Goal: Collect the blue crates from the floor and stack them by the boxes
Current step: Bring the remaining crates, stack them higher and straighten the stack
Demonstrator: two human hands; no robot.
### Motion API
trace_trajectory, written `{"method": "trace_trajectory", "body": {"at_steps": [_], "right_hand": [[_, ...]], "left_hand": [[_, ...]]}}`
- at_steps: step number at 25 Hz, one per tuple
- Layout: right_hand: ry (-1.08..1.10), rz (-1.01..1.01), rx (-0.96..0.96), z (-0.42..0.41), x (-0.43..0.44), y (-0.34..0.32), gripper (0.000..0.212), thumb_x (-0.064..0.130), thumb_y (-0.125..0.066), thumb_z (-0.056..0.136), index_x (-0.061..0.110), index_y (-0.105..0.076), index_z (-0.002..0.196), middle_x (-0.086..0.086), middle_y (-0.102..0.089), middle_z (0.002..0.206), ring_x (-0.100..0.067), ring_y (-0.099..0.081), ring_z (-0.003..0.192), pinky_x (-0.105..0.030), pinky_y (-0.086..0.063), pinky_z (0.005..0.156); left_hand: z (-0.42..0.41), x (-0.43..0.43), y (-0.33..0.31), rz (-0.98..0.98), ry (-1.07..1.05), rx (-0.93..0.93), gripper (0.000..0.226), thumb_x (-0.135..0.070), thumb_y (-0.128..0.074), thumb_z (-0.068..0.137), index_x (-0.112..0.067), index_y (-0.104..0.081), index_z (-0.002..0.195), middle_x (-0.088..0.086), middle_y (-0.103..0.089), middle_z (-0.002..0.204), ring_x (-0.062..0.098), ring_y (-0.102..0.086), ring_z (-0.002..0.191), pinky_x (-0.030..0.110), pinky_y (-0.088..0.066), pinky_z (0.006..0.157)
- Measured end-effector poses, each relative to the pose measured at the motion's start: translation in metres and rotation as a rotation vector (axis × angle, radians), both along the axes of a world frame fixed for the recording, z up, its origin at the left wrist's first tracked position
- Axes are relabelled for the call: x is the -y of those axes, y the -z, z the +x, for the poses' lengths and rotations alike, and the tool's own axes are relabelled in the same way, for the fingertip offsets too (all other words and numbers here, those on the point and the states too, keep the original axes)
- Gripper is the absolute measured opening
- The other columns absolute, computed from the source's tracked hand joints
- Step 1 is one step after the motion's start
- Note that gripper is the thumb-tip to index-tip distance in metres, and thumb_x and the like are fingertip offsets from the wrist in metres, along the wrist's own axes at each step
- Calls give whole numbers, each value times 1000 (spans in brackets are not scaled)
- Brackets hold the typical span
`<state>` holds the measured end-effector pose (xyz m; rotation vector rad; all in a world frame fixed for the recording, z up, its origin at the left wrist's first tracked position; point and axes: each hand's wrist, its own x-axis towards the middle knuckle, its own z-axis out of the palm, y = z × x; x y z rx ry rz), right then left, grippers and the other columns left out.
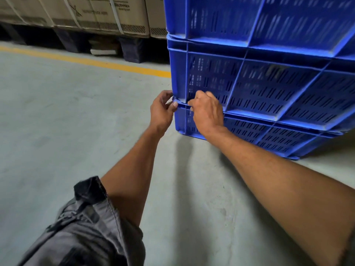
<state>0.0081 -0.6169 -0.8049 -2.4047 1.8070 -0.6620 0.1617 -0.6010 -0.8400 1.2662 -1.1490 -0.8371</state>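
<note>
Three blue slotted plastic crates stand stacked on the grey floor at the right: a bottom crate [269,135], a middle crate [259,85] and a top crate [269,18]. My left hand [162,112] pinches the near left corner of the bottom crate's rim, just under the middle crate. My right hand [206,112] grips the same rim a little to the right, fingers curled into the seam between the two crates. Cardboard boxes [86,14] with white straps sit at the back left.
The boxes rest on dark pallets [130,50] behind a yellow floor line [86,61]. Bare concrete floor [57,121] stretches to the left and front. My grey rolled sleeve [86,227] fills the lower left.
</note>
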Motion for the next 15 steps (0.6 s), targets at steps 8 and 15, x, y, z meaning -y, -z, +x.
{"method": "trace_trajectory", "body": {"at_steps": [8,15], "right_hand": [[-74,-157,19,-2,-11,-10,16,8,-62,95,3,-58,80,-8,-46,76,-27,-48,64,-34,-34,54],[-165,26,-50,-12,-15,-20,13,12,-58,97,11,-63,109,-3,-53,97,-24,-57,86,-37,-49,70]], "left_hand": [[6,7,1,-1,-56,61,20,4,-63,89,-1,-65,108,9,-72,111,26,-71,102,42,-60,90],[3,1,-7,77,-87,125,23,-7,-68,92,-12,-68,115,-4,-74,112,17,-72,101,42,-62,80]]}}
